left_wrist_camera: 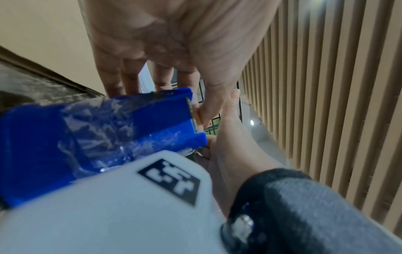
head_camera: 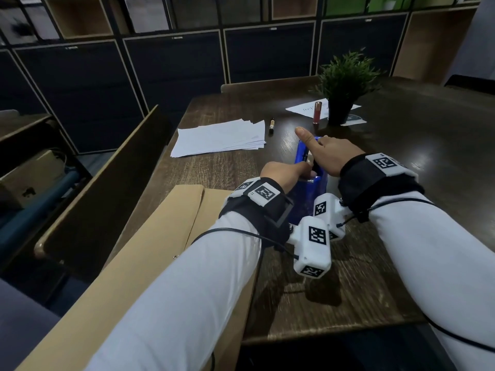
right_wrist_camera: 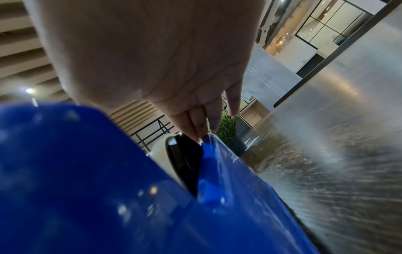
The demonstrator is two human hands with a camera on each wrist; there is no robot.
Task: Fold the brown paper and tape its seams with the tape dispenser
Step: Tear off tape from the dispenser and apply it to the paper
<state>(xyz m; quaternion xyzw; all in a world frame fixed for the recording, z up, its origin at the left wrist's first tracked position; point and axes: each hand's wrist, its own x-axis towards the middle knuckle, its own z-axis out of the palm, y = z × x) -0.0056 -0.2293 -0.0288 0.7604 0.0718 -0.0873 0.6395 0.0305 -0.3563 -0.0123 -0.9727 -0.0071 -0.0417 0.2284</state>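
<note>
Right now both hands meet at a blue tape dispenser [head_camera: 312, 167] standing on a dark wooden tabletop [head_camera: 401, 156]. The left hand [head_camera: 281, 171] curls its fingers at the cutter end nearest the person; in the left wrist view its thumb and a fingertip pinch something at the toothed blade, most likely the free end of the clear tape, though the strip itself is hard to make out. The right hand [head_camera: 330, 153] rests on top of the dispenser with fingers mostly straight, the thumb lifted and pointing away; in the right wrist view its fingertips [right_wrist_camera: 200, 132] touch the top edge beside the pale tape roll [right_wrist_camera: 162, 154] and its black hub.

The dispenser looks like hard, smooth plastic, probably weighted, so it should stay put if pressed from above as the right hand does. Tape is thin, sticky and quick to fold on itself, so it is best taken by its very end and pulled straight.

The brown paper [head_camera: 150, 253] lies folded at the near left of the tabletop, partly under the left forearm and overhanging the edge, just beside the dispenser. It appears stiff enough to hold a crease yet easy to dent. No tape on its seams is visible.

Farther back lie a stack of white sheets [head_camera: 217, 139] and a small potted plant [head_camera: 344, 87].
</note>
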